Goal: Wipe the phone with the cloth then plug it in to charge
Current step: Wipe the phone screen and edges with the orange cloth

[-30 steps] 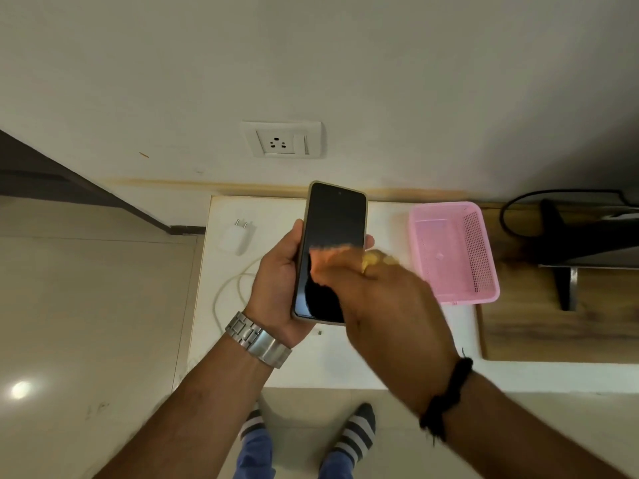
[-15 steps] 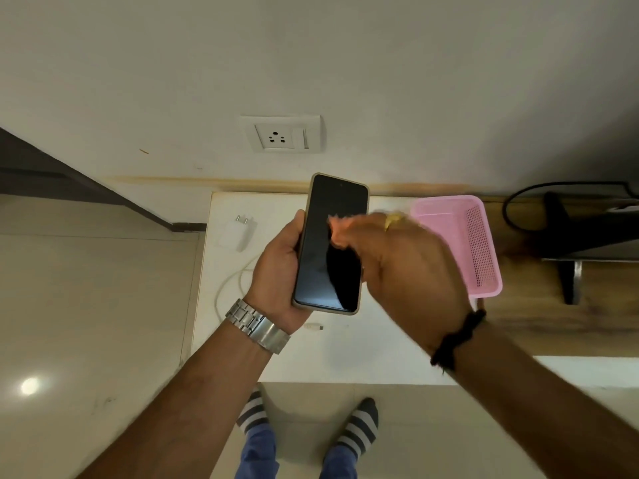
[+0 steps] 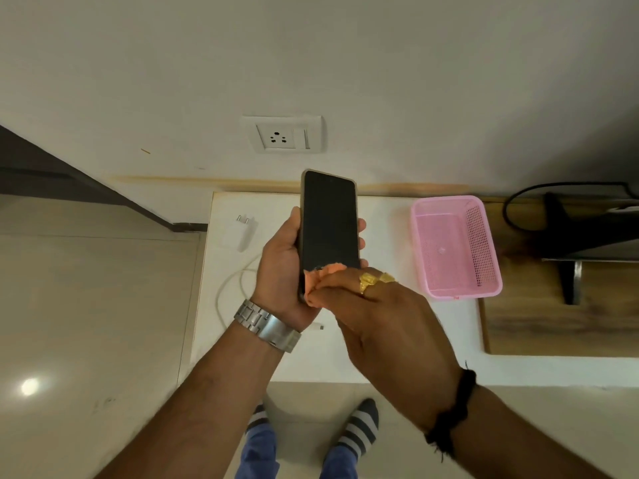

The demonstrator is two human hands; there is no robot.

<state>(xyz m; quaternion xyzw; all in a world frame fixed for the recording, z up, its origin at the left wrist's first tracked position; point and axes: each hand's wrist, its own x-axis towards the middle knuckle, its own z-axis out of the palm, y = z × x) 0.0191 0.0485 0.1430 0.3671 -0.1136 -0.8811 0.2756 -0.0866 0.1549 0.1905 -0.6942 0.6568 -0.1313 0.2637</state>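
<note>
The slim black glass-fronted phone looks rigid, smooth and slippery, and likely breakable if dropped, so it is best gripped by its long edges rather than its face; that is how the left hand has it, thumb along the near-left edge and fingertips wrapped round the far edge, screen facing up and its top tilted away toward the wall. The small soft orange cloth is limp and bunches easily; the right hand has it pinched into a wad under closed fingers and presses it against the lower end of the screen, just beside the left palm. The phone is held above the white tabletop. To the left of the left hand lie the white plug adapter and its looped white cable, whose free connector peeks out below the left wrist. The white wall socket sits beyond the phone's top, so charging probably has not begun.
</note>
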